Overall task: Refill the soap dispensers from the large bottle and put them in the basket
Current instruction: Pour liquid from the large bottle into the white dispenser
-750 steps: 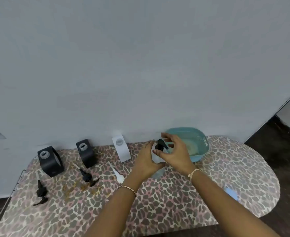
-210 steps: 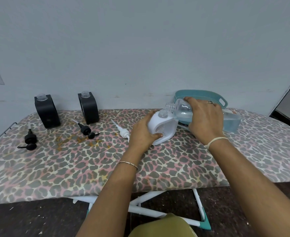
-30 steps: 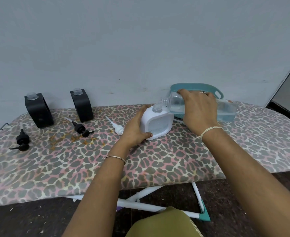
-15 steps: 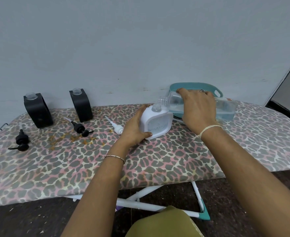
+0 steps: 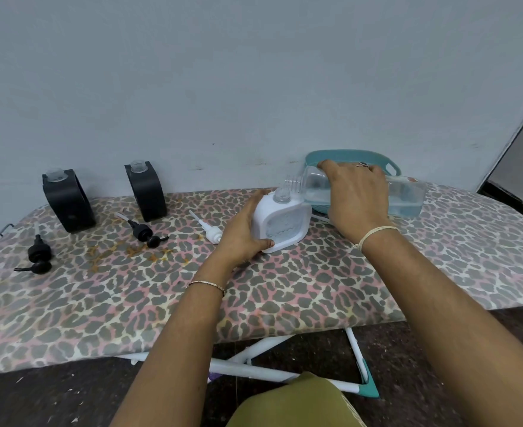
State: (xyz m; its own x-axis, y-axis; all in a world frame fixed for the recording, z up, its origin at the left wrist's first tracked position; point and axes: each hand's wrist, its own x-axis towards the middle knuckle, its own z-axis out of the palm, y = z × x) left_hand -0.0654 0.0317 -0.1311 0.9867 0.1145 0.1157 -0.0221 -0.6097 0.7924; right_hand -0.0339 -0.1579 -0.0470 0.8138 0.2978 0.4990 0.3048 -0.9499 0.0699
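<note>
Leopard-print cloth covers the ironing board (image 5: 284, 291) I am working at, set against a plain grey wall. My left hand (image 5: 241, 232) is wrapped around the left side of the white dispenser (image 5: 281, 223), thumb on its near lower corner, holding it tipped a little on the board. My right hand (image 5: 357, 200) is clamped over the large bottle (image 5: 405, 195), which lies almost level with its open neck just above and beside the dispenser's open neck; liquid sits low in the bottle's far end. I cannot tell whether anything is running across at this moment.

Beyond my right hand, at the far right of the board, the teal basket (image 5: 389, 164) waits against the wall. Left of the dispenser lies the white pump (image 5: 212, 232), then two black pumps, one near the middle (image 5: 144, 234) and one at the left edge (image 5: 38, 257). Two black dispensers (image 5: 146, 192) (image 5: 67, 201) stand uncapped along the far left.

I judge this to be the fill of the white one. Next I should raise the bottle's base gently so the stream meets the small opening without spilling, then screw in the white pump.
</note>
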